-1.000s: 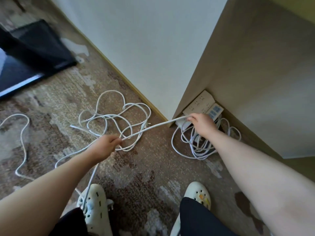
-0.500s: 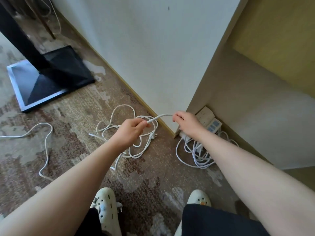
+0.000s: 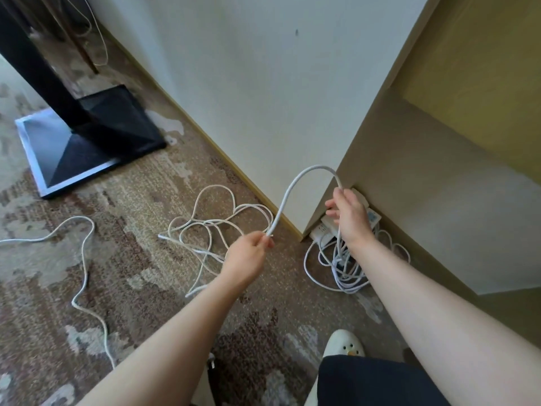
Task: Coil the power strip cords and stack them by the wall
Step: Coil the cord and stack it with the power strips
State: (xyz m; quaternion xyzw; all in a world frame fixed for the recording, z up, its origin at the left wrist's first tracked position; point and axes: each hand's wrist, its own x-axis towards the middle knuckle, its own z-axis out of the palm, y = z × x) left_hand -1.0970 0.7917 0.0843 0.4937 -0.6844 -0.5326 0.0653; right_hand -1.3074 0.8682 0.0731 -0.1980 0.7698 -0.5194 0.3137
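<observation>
- While both arms reach forward, the left hand [image 3: 248,256] pinches the white cord [image 3: 295,186] between closed fingers [image 3: 265,241], low above the carpet [image 3: 146,288].
- The right hand [image 3: 349,215] has its fingers clamped on the same cord higher up, so the cord arches in a loop between the two hands in front of the wall corner [image 3: 322,142].
- Power strips [image 3: 322,230] lie stacked on the floor against the wall, just behind the right hand, with coiled cords [image 3: 345,276] beside them.
- A loose tangle of cord [image 3: 216,227] lies on the carpet left of the corner.
- Another cord [image 3: 85,253] trails well to the left.
- A black stand base [image 3: 87,148] sits far left.
</observation>
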